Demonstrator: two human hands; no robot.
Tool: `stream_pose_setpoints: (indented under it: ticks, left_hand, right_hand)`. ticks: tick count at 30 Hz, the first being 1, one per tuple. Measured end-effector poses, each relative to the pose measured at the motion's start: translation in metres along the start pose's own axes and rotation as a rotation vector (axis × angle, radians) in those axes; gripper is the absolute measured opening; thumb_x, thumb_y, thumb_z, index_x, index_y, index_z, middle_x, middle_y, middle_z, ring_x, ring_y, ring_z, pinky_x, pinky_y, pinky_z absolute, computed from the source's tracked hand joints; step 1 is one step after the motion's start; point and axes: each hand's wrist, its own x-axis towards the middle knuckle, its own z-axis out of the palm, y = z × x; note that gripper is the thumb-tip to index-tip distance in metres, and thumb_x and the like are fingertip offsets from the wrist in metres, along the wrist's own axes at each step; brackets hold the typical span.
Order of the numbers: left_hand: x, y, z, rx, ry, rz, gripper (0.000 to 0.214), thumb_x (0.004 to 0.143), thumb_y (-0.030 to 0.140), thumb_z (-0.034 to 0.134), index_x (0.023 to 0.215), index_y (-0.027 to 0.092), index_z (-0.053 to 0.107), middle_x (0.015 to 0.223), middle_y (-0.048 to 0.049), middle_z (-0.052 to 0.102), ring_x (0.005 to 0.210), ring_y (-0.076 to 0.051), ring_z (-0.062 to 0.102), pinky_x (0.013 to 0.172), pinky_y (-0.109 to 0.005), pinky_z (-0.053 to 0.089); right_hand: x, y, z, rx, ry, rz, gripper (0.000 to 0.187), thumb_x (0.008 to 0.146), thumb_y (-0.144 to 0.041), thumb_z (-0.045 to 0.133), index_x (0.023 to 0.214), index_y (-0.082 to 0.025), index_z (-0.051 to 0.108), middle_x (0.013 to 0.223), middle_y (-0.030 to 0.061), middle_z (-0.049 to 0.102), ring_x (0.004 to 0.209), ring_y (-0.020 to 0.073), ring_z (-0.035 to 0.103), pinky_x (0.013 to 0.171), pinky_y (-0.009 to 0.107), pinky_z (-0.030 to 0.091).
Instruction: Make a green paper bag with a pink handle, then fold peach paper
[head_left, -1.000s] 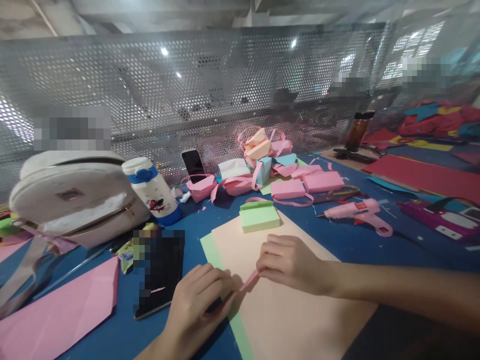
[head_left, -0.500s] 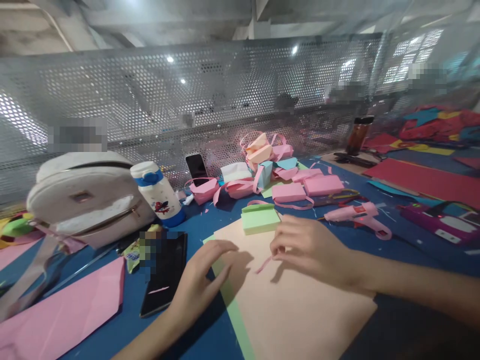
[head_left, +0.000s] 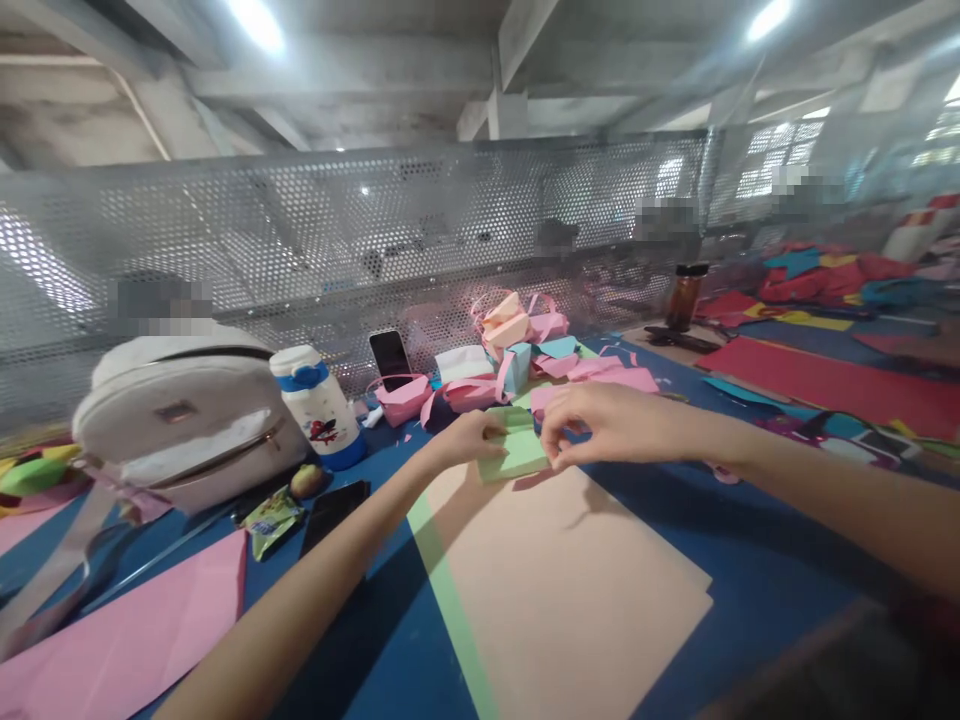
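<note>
A small light-green paper box (head_left: 517,455) rests at the far end of a peach paper sheet (head_left: 570,590). My left hand (head_left: 472,437) grips its left end between thumb and fingers. My right hand (head_left: 592,425) is at the box's right side, thumb and fingertips pinched on a thin pink paper strip (head_left: 531,482). The strip lies along the lower front edge of the box; whether it touches the box I cannot tell. Beneath the peach sheet, a green sheet (head_left: 448,590) shows along the left edge.
Behind the box lie several pink paper bags (head_left: 405,400). To the left stand a white bottle (head_left: 322,410) and a white backpack (head_left: 187,410), with a snack packet (head_left: 271,522), a black phone (head_left: 330,510) and pink paper (head_left: 150,640) nearer. Red paper (head_left: 832,385) lies right.
Both hands have moved forward to the box. My left hand has taken hold of it, and my right hand has brought the pink strip to its front edge. The view has tilted up.
</note>
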Motion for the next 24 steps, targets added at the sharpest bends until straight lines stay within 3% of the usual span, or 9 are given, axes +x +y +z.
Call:
stream_pose_setpoints:
  ticks: [5, 12, 17, 24]
  left_hand:
    - [-0.020, -0.006, -0.009, -0.072, -0.146, -0.058, 0.030, 0.097, 0.034, 0.064, 0.119, 0.015, 0.062, 0.117, -0.0077, 0.065, 0.096, -0.022, 0.067, 0.081, -0.039, 0.058]
    - [-0.049, 0.000, -0.017, -0.177, -0.252, -0.116, 0.030, 0.098, 0.036, 0.062, 0.118, 0.014, 0.062, 0.114, -0.0075, 0.065, 0.095, -0.021, 0.067, 0.081, -0.039, 0.058]
    - [-0.056, 0.000, -0.015, -0.217, -0.259, -0.153, 0.030, 0.098, 0.036, 0.062, 0.119, 0.015, 0.062, 0.115, -0.0077, 0.065, 0.096, -0.022, 0.067, 0.081, -0.039, 0.058]
    - [-0.060, 0.003, -0.014, -0.248, -0.260, -0.185, 0.031, 0.098, 0.035, 0.062, 0.121, 0.015, 0.061, 0.118, -0.0082, 0.064, 0.098, -0.022, 0.066, 0.083, -0.041, 0.058]
  right_hand:
    - [0.021, 0.000, -0.006, -0.024, -0.211, 0.043, 0.007, 0.079, -0.021, 0.071, 0.081, -0.018, 0.076, 0.077, 0.0002, 0.069, 0.073, 0.0146, 0.058, 0.060, 0.024, 0.034]
    - [0.074, -0.011, 0.013, -0.089, -0.439, -0.009, 0.008, 0.076, -0.018, 0.074, 0.081, -0.013, 0.077, 0.069, -0.0021, 0.066, 0.061, 0.0108, 0.052, 0.053, 0.024, 0.029]
    - [0.098, -0.021, 0.026, -0.153, -0.509, -0.017, 0.005, 0.074, -0.015, 0.073, 0.072, -0.011, 0.073, 0.060, -0.0034, 0.059, 0.057, 0.0104, 0.047, 0.055, 0.025, 0.028]
    - [0.106, -0.014, 0.033, -0.237, -0.537, -0.008, 0.006, 0.074, -0.020, 0.071, 0.072, -0.014, 0.070, 0.061, -0.0029, 0.058, 0.058, 0.0123, 0.047, 0.057, 0.026, 0.030]
